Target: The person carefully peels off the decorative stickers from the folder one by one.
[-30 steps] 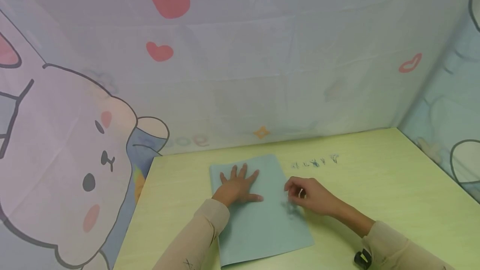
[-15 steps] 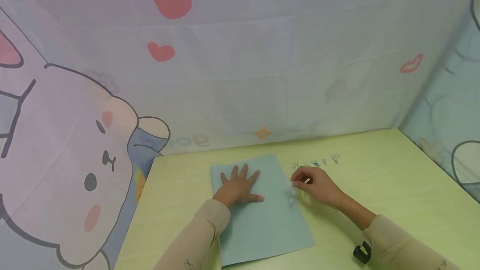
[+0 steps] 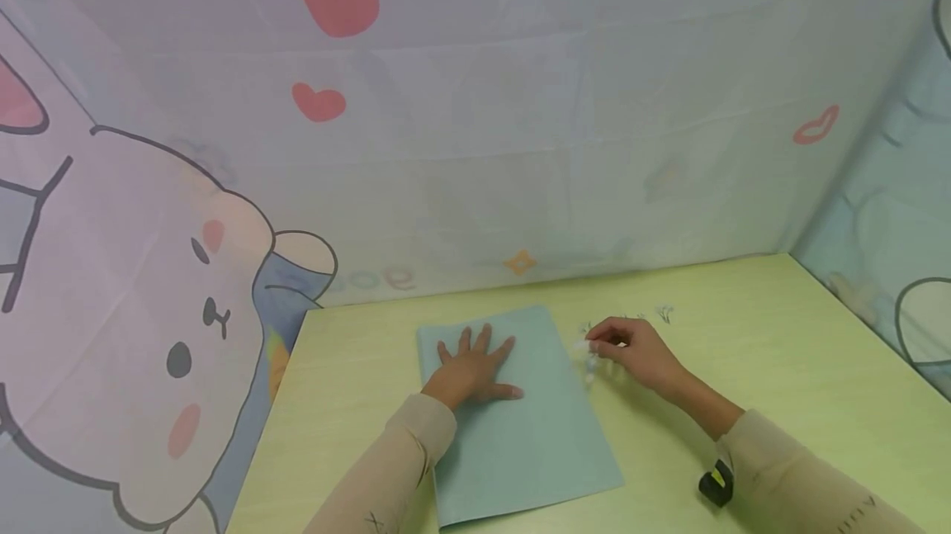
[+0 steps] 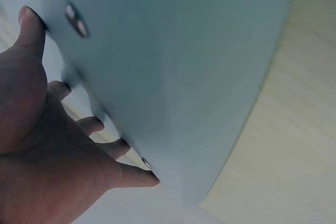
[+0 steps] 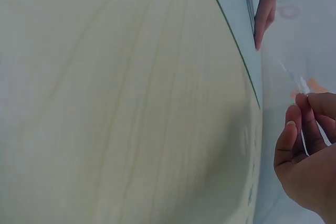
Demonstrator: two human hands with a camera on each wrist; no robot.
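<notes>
My left hand [image 3: 471,373] rests with spread fingers on the upper part of a pale blue-green folder [image 3: 535,451] lying on the table. In the left wrist view, two small shiny metal ovals [image 4: 77,20] show on the folder's surface. My right hand [image 3: 641,355] is just beyond the folder's right edge, pinching a thin, clear strip of film [image 5: 293,78] between thumb and fingertips. The film hangs down blurred in the head view. Behind the right hand, a row of small blue plant-like pieces [image 3: 664,314] is partly hidden.
The pale yellow-green table [image 3: 787,385] extends on both sides of the folder. A printed cloth wall [image 3: 475,187] with hearts rises behind the table, and a cartoon rabbit [image 3: 149,311] covers its left side. A small black object [image 3: 716,484] sits at the right cuff.
My right hand has moved up and slightly right, off the folder's right edge toward the row of small pieces, carrying the clear film. The left hand stays on the folder.
</notes>
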